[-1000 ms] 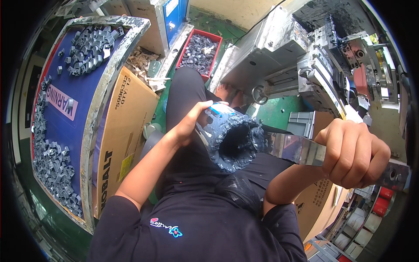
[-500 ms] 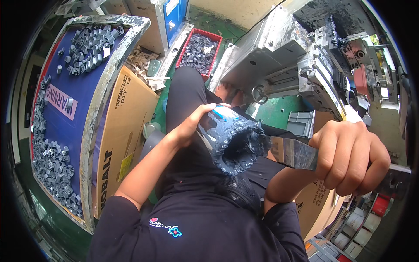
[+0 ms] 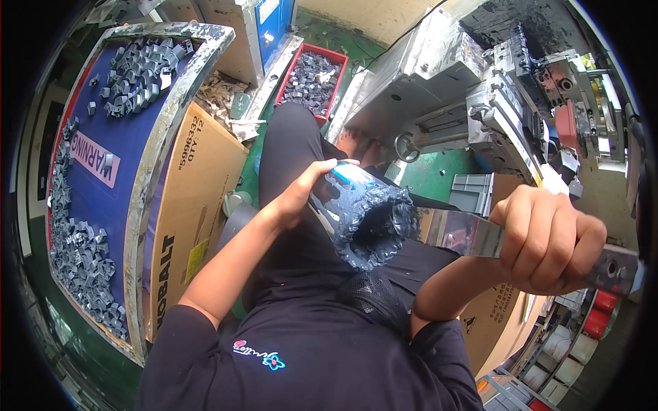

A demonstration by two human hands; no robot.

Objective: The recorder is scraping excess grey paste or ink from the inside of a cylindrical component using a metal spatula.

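Note:
My left hand (image 3: pixel 298 195) is closed on a cylindrical container (image 3: pixel 343 188), its rim thickly crusted with glossy dark grey-blue material and its open end tilted up toward me and rightward; its inside is in shadow. My right hand (image 3: pixel 548 236) grips a long, flat, shiny metal bar (image 3: pixel 466 229), fingers wrapped over it, with the left end at or just behind the crusted rim; whether they touch I cannot tell. The bar's other end sticks out to the right of my knuckles. The container is held above my lap, over dark trousers.
On the left a blue board (image 3: pixel 130 157) in a worn frame bears piles of grey parts (image 3: pixel 89 274), beside cardboard (image 3: pixel 192 178). Ahead are a red crate (image 3: pixel 336 68) of small parts and machinery (image 3: pixel 439 89). A grey crate (image 3: pixel 473 192) and cardboard (image 3: pixel 493 329) are at the right.
My right hand moved left and back slightly right, shifting the bar against the container's side. The container and my left hand dipped a little, then rose slightly.

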